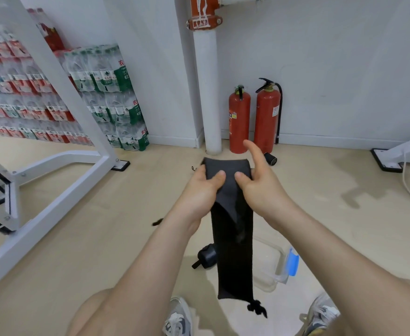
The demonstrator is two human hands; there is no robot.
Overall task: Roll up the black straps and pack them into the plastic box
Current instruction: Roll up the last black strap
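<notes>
While left hand [202, 189] and right hand [259, 190] pinch its folded top edge, the matte black strap [233, 258] hangs flat, knotted cord [256, 309] at its tip, in front of the clear, blue-latched plastic box [270, 265].

Floor [102, 238], pale beige, as I log it from here.
- Lower centre: one clear plastic box [267, 263] with a blue latch. Near its left, one rolled black strap [207, 256].
- Centre, at the wall: two red fire extinguishers [239, 122], upright. A second dark roll [270, 158] beside their bases. One white pipe [210, 93].
- Upper left: stacked packs of bottled water [116, 98].
- Left: white metal frame [65, 163].
- Bottom edge: two shoes [177, 318].
</notes>
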